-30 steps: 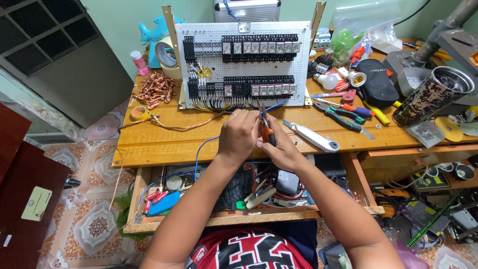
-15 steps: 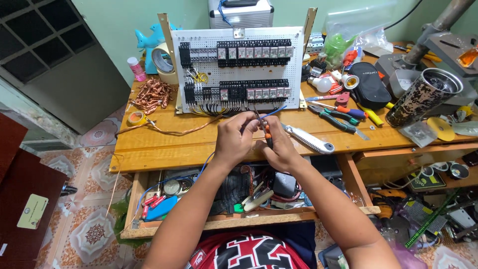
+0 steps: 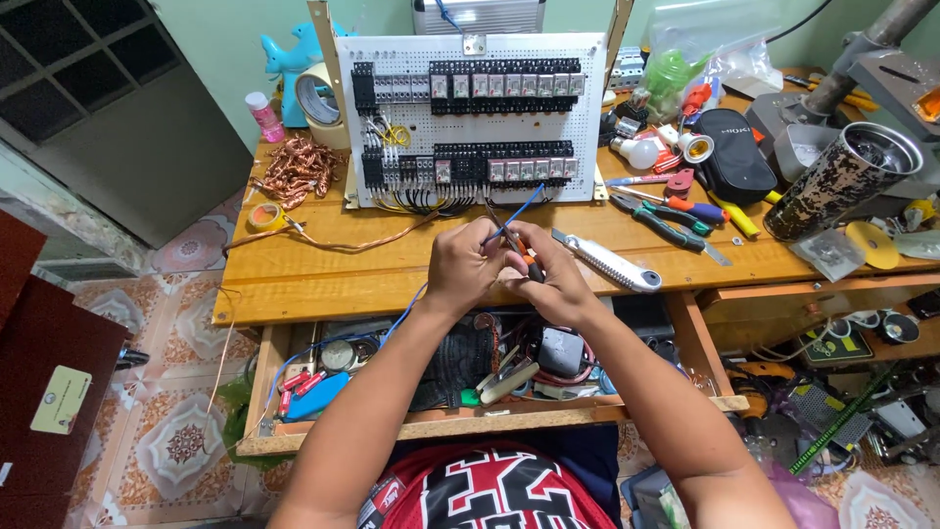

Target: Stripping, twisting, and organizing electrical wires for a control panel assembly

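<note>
A thin blue wire (image 3: 517,210) slants up and away to the right from between both hands; left hand (image 3: 464,266) and right hand (image 3: 548,279) pinch it closed, along with small orange-handled pliers (image 3: 526,257).

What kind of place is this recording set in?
Most likely a small home electrical workshop. A white perforated panel carrying rows of relays stands on a cluttered wooden workbench, scrap copper wire is piled at its left, and pliers lie at its right.
</note>
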